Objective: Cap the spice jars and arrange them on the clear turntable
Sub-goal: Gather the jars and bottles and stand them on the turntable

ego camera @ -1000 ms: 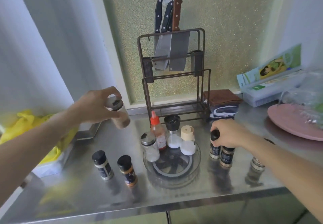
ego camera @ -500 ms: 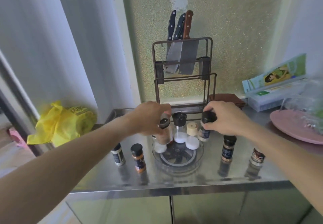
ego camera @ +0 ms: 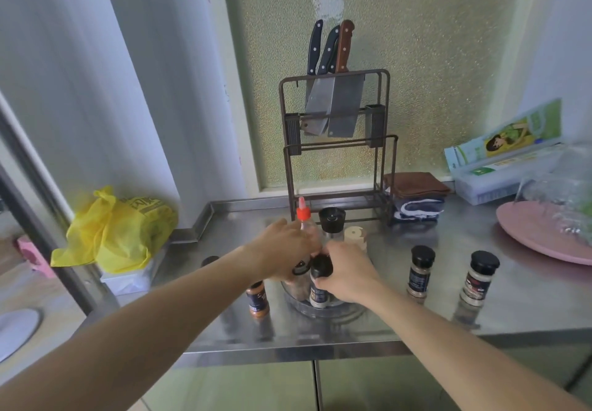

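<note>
The clear turntable (ego camera: 323, 309) sits mid-counter, mostly behind my hands. My left hand (ego camera: 285, 250) grips a silver-capped jar (ego camera: 299, 279) standing at the turntable's front. Beside it, my right hand (ego camera: 347, 271) grips a black-capped jar (ego camera: 318, 285) on the front of the turntable. Behind them stand a red-nozzle bottle (ego camera: 303, 218), a black grinder (ego camera: 332, 223) and a beige-capped shaker (ego camera: 355, 236). On the counter, an orange-spice jar (ego camera: 258, 298) stands to the left, another black cap (ego camera: 209, 261) peeks out behind my left forearm, and two black-capped jars (ego camera: 420, 271) (ego camera: 479, 277) stand to the right.
A knife rack (ego camera: 336, 141) with cleavers stands behind the turntable. Folded cloths (ego camera: 416, 196), a boxed wrap roll (ego camera: 506, 160) and a pink plate (ego camera: 544, 234) under clear plastic are at the right. A yellow bag (ego camera: 118, 228) lies left of the steel counter (ego camera: 448, 321).
Both hands have come down and together at the front of the turntable, each bringing its jar there. The camera has pulled back and tilted up a little.
</note>
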Demonstrator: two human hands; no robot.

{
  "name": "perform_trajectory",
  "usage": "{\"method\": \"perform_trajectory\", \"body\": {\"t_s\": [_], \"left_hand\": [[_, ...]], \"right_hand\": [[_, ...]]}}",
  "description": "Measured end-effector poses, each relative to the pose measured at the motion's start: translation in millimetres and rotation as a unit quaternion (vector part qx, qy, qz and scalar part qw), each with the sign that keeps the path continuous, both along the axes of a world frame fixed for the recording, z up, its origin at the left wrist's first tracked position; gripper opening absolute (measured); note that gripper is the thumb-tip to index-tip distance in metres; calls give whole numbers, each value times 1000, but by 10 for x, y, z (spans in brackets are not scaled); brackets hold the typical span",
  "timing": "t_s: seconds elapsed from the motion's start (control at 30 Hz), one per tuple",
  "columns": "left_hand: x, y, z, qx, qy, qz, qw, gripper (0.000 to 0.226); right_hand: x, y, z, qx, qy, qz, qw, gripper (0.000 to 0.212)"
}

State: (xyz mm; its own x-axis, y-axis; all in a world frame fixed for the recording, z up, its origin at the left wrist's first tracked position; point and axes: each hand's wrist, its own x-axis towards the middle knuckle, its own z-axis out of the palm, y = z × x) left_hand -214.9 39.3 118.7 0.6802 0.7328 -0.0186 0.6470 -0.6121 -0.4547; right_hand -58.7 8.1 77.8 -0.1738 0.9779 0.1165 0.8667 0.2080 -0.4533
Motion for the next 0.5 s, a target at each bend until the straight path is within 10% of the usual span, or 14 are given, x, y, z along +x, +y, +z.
{"method": "perform_trajectory", "body": {"t_s": [0.5], "left_hand": [[-286,56,-169,-51,-169,27,984,84]], "right_hand": [[-154,4,-166,-1,24,11,1000,37]]}}
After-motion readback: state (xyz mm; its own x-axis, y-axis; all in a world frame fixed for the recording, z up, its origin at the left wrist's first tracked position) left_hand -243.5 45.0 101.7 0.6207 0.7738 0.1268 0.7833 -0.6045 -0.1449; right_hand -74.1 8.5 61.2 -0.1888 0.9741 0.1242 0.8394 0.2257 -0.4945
